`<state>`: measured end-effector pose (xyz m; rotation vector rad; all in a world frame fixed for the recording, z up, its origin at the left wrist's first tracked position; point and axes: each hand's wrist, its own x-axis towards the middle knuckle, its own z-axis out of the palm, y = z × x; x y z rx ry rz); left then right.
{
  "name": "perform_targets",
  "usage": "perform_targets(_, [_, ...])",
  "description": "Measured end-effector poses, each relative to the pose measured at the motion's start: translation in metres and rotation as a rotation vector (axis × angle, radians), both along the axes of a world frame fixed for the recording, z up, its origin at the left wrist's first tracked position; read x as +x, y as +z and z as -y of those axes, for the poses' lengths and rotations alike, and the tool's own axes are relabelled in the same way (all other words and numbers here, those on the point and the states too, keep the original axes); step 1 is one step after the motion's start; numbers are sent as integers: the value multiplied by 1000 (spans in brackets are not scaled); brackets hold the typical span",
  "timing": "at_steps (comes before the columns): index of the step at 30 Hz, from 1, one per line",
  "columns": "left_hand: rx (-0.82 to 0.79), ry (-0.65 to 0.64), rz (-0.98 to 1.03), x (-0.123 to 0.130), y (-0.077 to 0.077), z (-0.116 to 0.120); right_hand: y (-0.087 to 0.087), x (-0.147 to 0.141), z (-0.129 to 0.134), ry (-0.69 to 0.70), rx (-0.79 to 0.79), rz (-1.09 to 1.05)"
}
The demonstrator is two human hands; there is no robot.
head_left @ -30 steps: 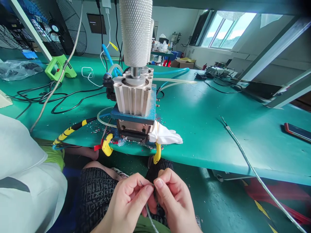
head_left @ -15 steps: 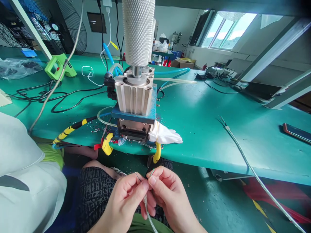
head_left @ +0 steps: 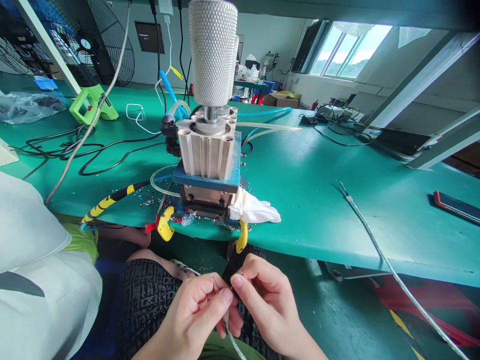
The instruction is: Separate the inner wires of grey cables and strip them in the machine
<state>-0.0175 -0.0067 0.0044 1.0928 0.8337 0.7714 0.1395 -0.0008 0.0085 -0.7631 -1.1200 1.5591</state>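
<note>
Between thumb and fingers, my left hand (head_left: 204, 305) grips a grey shielded cable (head_left: 233, 340) near its stripped end, over my lap. Thin wires stick up from that end, one of them dark. My right hand (head_left: 264, 295) is beside it, thumb and forefinger pinched on a fine wire with a greenish tip, which is partly hidden. Another grey cable (head_left: 369, 232) lies across the bench's right side, its bare wires fanned out at the far end. Directly ahead at the bench edge stands a pneumatic press (head_left: 210, 150) with a knurled silver handle.
A white glove (head_left: 255, 207) is tied at the press's side above a yellow hook-shaped piece (head_left: 242, 237). A phone (head_left: 457, 206) lies at the right of the green bench (head_left: 300, 175). At left are a green heat gun (head_left: 92, 104), black cords and another person's sleeve (head_left: 45, 280).
My right hand has drawn slightly to the right, away from my left, with the pinched wire between them. The left hand keeps its grip on the cable. The view has shifted slightly.
</note>
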Motion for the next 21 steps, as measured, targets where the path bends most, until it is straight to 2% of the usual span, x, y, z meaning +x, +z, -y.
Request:
perform_targets(2, [87,5,-84,-1,2,0,0,0,0,-12,-22,19])
perform_targets(6, [381,67,-272,-4,3,1,-2,-3,-3,-29,-289,-134])
perform_targets(8, [400,53,-276,-6,3,1,-2,-5,-5,-9,-405,-191])
perform_targets(10, [357,16,-275,-7,1,0,-3,-5,-6,26,-431,-195])
perform_targets(12, [299,-3,-286,-8,0,0,-4,-5,-6,47,-360,-153])
perform_targets(14, [270,-4,-293,-9,-3,0,-5,-3,-5,16,-212,-30])
perform_targets(18, [335,38,-265,-8,-6,1,-4,3,-5,-121,341,437])
perform_targets(19, [338,60,-250,-8,-7,2,-4,3,-5,-138,423,496])
perform_targets(20, [331,82,-240,-7,-8,3,-4,3,-5,-143,434,501])
perform_targets(21, [318,97,-233,-7,-8,3,-4,2,-5,-141,380,457])
